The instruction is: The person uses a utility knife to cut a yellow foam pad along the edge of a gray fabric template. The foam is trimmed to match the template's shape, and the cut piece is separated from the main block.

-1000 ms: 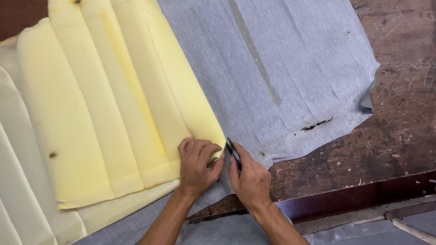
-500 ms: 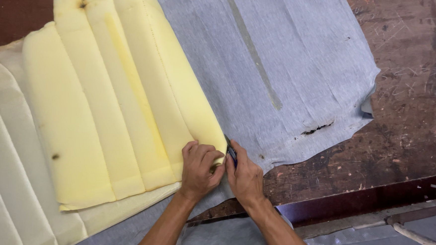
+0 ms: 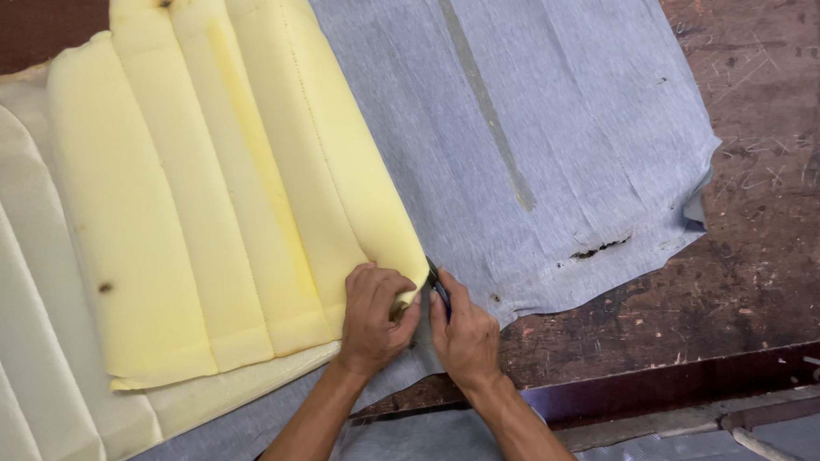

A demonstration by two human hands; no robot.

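The lower corner of the yellow foam pad (image 3: 244, 184) is pinched by the curled left hand (image 3: 375, 317), while a small dark cutter (image 3: 439, 288) is gripped in the closed right hand (image 3: 465, 336) over grey fabric (image 3: 528, 124) on the counter (image 3: 775, 231).

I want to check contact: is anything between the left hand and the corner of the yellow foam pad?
Nothing visible: the left hand presses directly on the corner of the yellow channelled foam pad, beside the right hand.

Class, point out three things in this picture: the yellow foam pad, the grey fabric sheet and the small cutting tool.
yellow foam pad (image 3: 196, 201), head view, middle panel.
grey fabric sheet (image 3: 565, 126), head view, bare middle.
small cutting tool (image 3: 438, 286), head view, dark blade end.
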